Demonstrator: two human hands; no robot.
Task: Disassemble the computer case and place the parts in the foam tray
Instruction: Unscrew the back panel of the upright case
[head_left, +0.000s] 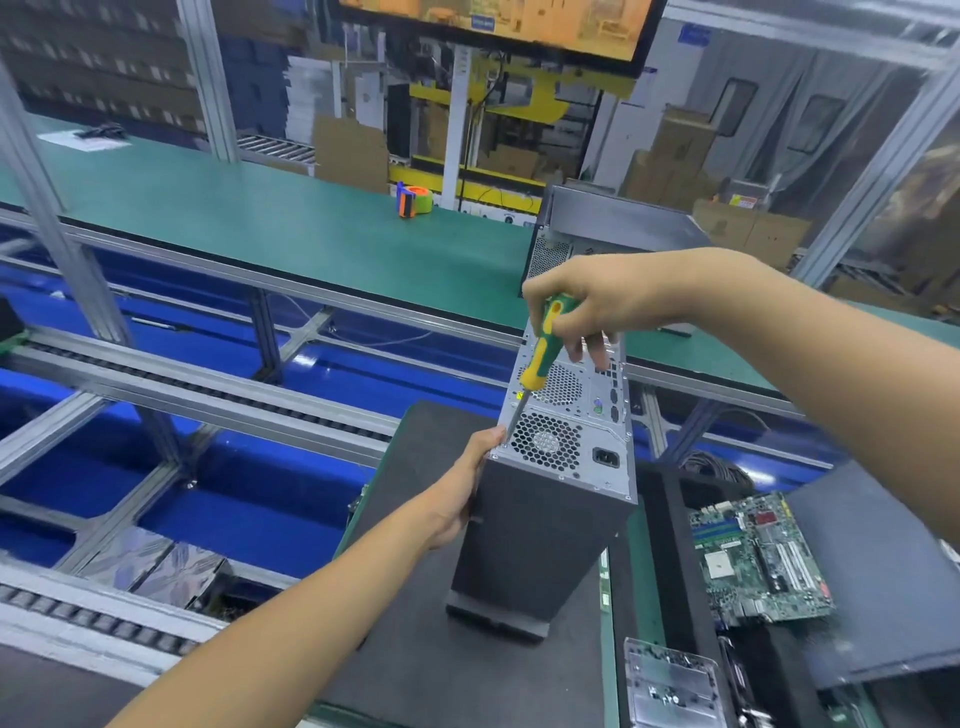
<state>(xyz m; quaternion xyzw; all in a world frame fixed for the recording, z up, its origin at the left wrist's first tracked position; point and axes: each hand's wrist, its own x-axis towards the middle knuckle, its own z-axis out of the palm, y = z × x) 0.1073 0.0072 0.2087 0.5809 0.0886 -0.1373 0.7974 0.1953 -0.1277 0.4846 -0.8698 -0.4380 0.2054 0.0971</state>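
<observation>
A dark grey computer case (535, 540) stands on end on a black foam pad (415, 623), its silver perforated rear panel (566, 415) facing up. My left hand (467, 488) grips the case's upper left edge, thumb at the panel's corner. My right hand (587, 306) holds a green and yellow screwdriver (540, 353) by its handle; the shaft slants down to a screw at the panel's left edge, next to my left thumb.
A green motherboard (758, 561) lies in the foam tray (670, 525) to the right, with a dark panel (883, 582) beside it and a metal bracket (670, 686) near the bottom. A second case (597, 228) and a tape dispenser (413, 200) sit on the green belt behind.
</observation>
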